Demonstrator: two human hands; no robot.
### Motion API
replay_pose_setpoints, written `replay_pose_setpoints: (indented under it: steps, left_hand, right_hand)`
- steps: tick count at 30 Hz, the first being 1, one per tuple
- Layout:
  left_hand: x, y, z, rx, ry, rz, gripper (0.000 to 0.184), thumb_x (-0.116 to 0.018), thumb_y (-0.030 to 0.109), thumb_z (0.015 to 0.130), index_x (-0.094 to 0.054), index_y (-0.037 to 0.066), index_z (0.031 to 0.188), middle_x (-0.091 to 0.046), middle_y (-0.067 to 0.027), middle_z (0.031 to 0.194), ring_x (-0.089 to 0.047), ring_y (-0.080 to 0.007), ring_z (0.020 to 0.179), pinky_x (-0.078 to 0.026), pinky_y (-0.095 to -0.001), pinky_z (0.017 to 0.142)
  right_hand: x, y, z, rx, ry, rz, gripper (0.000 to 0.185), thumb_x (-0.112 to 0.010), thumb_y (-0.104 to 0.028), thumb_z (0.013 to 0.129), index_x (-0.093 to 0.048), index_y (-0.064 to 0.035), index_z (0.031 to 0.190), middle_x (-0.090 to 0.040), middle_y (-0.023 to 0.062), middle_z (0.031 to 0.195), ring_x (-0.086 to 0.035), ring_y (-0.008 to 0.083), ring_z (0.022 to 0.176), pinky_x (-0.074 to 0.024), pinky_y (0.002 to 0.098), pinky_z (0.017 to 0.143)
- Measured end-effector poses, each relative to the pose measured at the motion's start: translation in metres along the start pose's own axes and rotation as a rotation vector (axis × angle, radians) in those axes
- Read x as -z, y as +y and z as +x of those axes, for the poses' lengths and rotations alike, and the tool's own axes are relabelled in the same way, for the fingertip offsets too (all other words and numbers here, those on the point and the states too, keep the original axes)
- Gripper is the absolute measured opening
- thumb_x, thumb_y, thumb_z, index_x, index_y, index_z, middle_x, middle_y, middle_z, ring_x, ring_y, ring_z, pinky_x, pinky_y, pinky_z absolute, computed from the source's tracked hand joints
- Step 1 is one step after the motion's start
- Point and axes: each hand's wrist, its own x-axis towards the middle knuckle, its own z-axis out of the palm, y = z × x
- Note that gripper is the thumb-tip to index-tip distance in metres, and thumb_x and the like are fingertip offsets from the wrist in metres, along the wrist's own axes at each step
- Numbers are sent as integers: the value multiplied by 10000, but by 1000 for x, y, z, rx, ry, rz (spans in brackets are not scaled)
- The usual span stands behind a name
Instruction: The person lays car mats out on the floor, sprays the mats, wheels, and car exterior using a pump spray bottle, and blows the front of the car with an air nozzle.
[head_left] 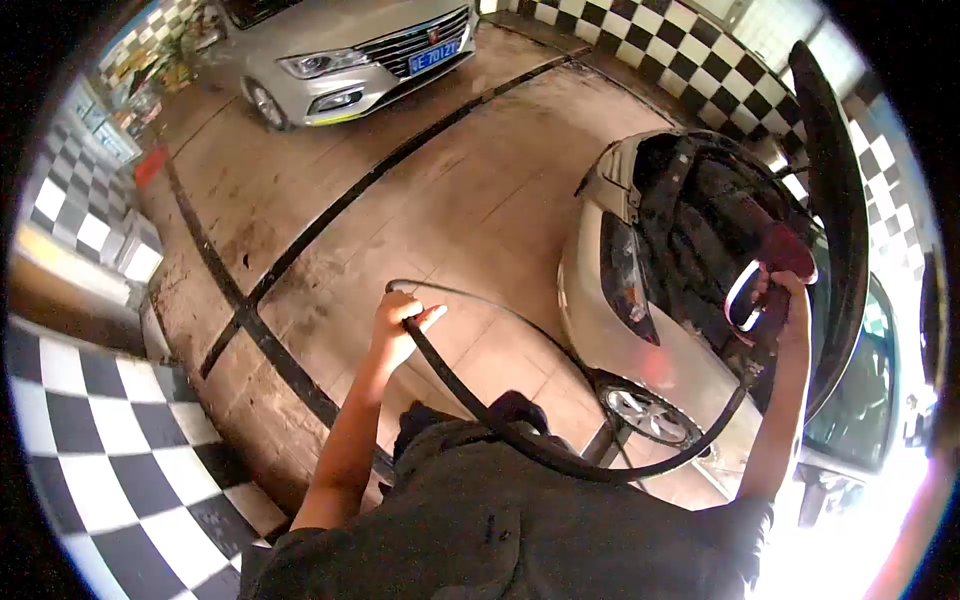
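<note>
My left hand (405, 322) is closed round a black hose (450, 378), thumb pointing to the right. From there the thick hose sags across my front and rises to the right towards a dark red handheld tool (786, 252) with a light-rimmed handle (744, 296). My right hand (782, 290) grips that handle over the open engine bay (690, 215) of a silver car (590, 270). The car's hood (835, 190) stands raised at the right. The tool's far end is dark and hard to make out.
Another silver car (360, 60), with a blue plate, is parked at the back left. Dark strips (330, 215) cross the tiled floor (470, 215). Checkered walls (120, 440) stand at the left and the back right. The near car's wheel (650, 415) is close to my legs.
</note>
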Motion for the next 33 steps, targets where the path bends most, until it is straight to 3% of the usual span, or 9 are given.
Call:
replay_pose_setpoints:
  steps: [5,11,13,16,21,26,29,31,33]
  left_hand:
    - [6,-73,66,45,-103,-31,448,-733,105,651,-336,35,455,-353,-98,432,-359,-249,407,-285,-354,443]
    - [-43,-183,131,78,-164,-65,428,-709,97,676,-342,28,466,-363,-114,438,-360,-260,397,-262,-360,419]
    - [-52,-207,175,61,-237,-63,405,-701,90,685,-362,18,476,-357,-107,439,-350,-254,394,-259,-357,420]
    - [-63,-234,213,236,-254,-198,368,-680,67,707,-390,3,489,-366,-113,444,-364,-212,396,-257,-333,414]
    - [-80,-263,280,359,-407,-187,427,-671,104,734,-335,22,484,-278,-69,441,-255,-147,413,-218,-305,408]
    - [-125,-304,357,138,-559,-162,405,-662,134,750,-377,7,493,-327,-72,444,-275,-150,406,-240,-323,413]
    - [-153,-322,412,172,-636,-260,399,-667,130,740,-382,-1,493,-350,-96,445,-317,-182,388,-251,-332,410]
    - [-170,-346,448,144,-716,-285,386,-659,131,739,-395,-2,491,-378,-115,450,-371,-233,393,-275,-353,417]
    - [-188,-367,479,-1,-765,-411,374,-649,145,741,-415,5,486,-408,-128,460,-408,-285,418,-297,-375,430]
  right_hand:
    - [-47,16,55,42,116,-44,215,-551,-110,721,-518,5,900,-550,60,711,-526,164,578,-469,312,558]
    - [-60,56,193,-69,98,-93,150,-538,-142,741,-524,-3,793,-536,77,614,-525,188,542,-474,319,546]
    - [-71,62,249,-144,208,-28,132,-535,-146,740,-518,-20,777,-531,82,600,-524,190,534,-470,322,531]
    - [-78,71,309,-202,238,-58,81,-523,-128,740,-494,-53,741,-536,84,639,-504,179,506,-465,323,505]
    - [-98,56,377,-282,369,-114,87,-541,-131,726,-500,-55,731,-533,70,647,-492,156,489,-448,295,485]
    - [-107,44,429,-154,437,-480,101,-568,-138,696,-523,-47,704,-518,52,585,-484,154,463,-411,286,434]
    - [-121,59,464,-163,585,-613,110,-571,-132,679,-527,-33,655,-510,52,532,-492,158,456,-395,297,414]
    - [-116,76,486,-275,518,-863,248,-596,-213,662,-570,7,775,-586,72,652,-538,196,527,-424,333,510]
    - [-122,88,504,-331,565,-989,249,-608,-196,649,-575,23,762,-606,83,696,-562,203,583,-444,345,552]
